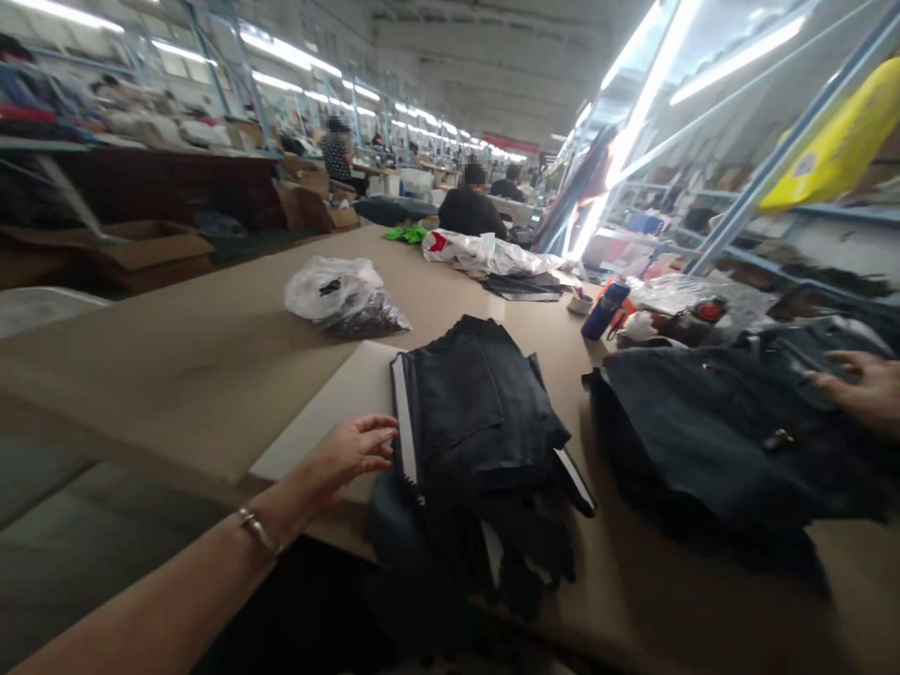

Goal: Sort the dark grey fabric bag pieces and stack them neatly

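Observation:
My left hand [362,448] is at the left edge of a stack of dark folded garment pieces [464,398], its fingers loosely apart and nothing held in them. White strips show along the stack's sides, and dark cloth hangs from its near end over the table edge. At the right edge of view, my right hand [868,386] lies over a second heap of dark garments [703,431], fingers apart; its far side is cut off. Small metal-looking fittings show on this heap. Under the left stack, a pale board [316,417] rests on the table.
The brown table [211,361] carries a clear plastic bag [341,295], white plastic wrapping [485,251], a small cup [580,302] and a blue bottle [606,309]. A yellow bag [836,150] hangs by a slanted frame at right. People sit working farther back.

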`<state>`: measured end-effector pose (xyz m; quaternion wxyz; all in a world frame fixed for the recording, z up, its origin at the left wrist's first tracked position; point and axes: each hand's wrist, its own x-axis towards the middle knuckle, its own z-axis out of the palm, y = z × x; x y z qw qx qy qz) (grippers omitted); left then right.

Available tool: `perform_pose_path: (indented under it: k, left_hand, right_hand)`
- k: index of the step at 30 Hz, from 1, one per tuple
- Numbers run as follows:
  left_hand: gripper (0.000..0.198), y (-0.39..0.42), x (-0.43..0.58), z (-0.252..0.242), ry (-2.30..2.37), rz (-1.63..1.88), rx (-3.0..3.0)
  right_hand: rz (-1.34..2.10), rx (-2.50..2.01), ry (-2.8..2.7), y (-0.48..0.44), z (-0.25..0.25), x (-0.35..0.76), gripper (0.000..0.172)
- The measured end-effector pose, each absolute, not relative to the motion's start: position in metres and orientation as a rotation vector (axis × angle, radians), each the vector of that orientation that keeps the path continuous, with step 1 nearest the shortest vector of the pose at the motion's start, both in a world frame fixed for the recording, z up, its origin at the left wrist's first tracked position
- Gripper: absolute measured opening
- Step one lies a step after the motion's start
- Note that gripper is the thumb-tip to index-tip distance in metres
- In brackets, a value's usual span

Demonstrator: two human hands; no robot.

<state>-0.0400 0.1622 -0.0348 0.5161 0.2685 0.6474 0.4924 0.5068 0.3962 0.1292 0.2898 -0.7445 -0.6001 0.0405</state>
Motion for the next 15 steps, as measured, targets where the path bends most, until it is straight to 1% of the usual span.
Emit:
perform_pose_path:
  k: [1, 2, 3, 4, 6, 7, 9, 10, 12, 14, 15]
  left_hand:
    - [0.033, 0.161, -0.037, -0.036, 1.571, 1.198, 0.607]
    - [0.032, 0.161, -0.034, -0.036, 1.574, 1.215, 0.575]
    - [0.032, 0.16, -0.031, -0.036, 1.574, 1.231, 0.546]
    - [0.032, 0.159, -0.029, -0.036, 1.571, 1.242, 0.52]
    - [0.032, 0.157, -0.025, -0.035, 1.56, 1.262, 0.482]
    - [0.032, 0.155, -0.023, -0.035, 1.558, 1.27, 0.468]
    - [0.032, 0.151, -0.023, -0.033, 1.542, 1.297, 0.44]
    - [0.032, 0.149, -0.024, -0.033, 1.533, 1.316, 0.427]
    - [0.03, 0.144, -0.027, -0.031, 1.52, 1.356, 0.403]
    - [0.025, 0.138, -0.03, -0.029, 1.508, 1.39, 0.386]
    - [0.022, 0.136, -0.031, -0.029, 1.499, 1.401, 0.38]
  right_hand:
    - [0.011, -1.966, -1.727, 0.392, 0.123, 0.485, 0.008]
    - [0.031, -1.879, -1.883, 0.379, 0.116, 0.453, 0.014]
    - [0.071, -1.653, -2.079, 0.36, 0.107, 0.413, 0.024]
    - [0.156, -1.379, -2.291, 0.336, 0.098, 0.369, 0.028]
    - [0.4, -0.853, -2.62, 0.283, 0.075, 0.276, 0.029]
    - [0.471, -0.696, -2.75, 0.26, 0.063, 0.233, 0.032]
    - [0.456, -0.503, -2.985, 0.226, 0.037, 0.162, 0.033]
    - [0.391, -0.503, -3.077, 0.217, 0.025, 0.136, 0.034]
    - [0.26, -0.684, -3.211, 0.21, 0.003, 0.1, 0.043]
    - [0.197, -0.876, -3.256, 0.211, -0.014, 0.079, 0.052]
    - [0.193, -0.927, -3.262, 0.21, -0.019, 0.073, 0.054]
